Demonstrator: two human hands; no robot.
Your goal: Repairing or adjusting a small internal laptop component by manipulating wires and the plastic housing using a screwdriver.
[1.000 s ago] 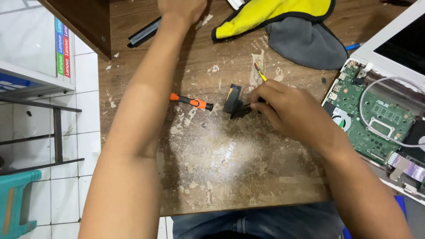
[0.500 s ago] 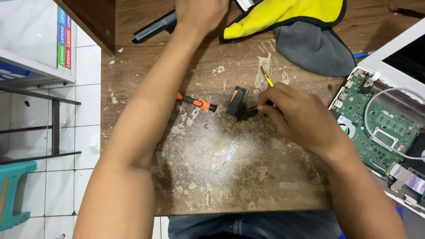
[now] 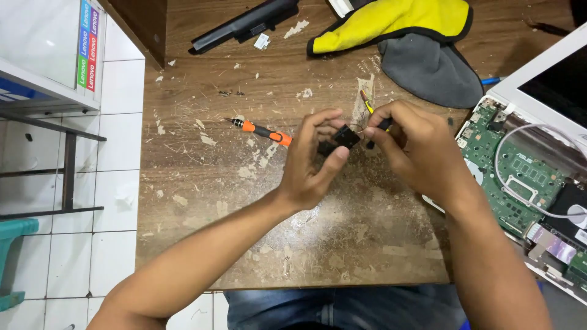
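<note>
Over the middle of a worn wooden table [image 3: 202,201], my left hand [image 3: 315,160] and my right hand [image 3: 411,145] meet around a small black part [image 3: 342,139] with thin wires. My left thumb and fingers pinch the part from the left. My right fingers grip its right side together with a thin yellow-handled tool [image 3: 367,102] that sticks up behind them. An orange-and-black screwdriver [image 3: 260,130] lies on the table just left of my left hand.
An opened white laptop with its green circuit board [image 3: 520,177] exposed sits at the right edge. A yellow-and-grey cloth pouch [image 3: 416,43] and a long black battery [image 3: 244,24] lie at the back. Small screws [image 3: 227,93] lie near the back left. White tiled floor lies left.
My left hand has come back from the far edge of the table to the black part and taken hold of it. The part is now lifted between both hands.
</note>
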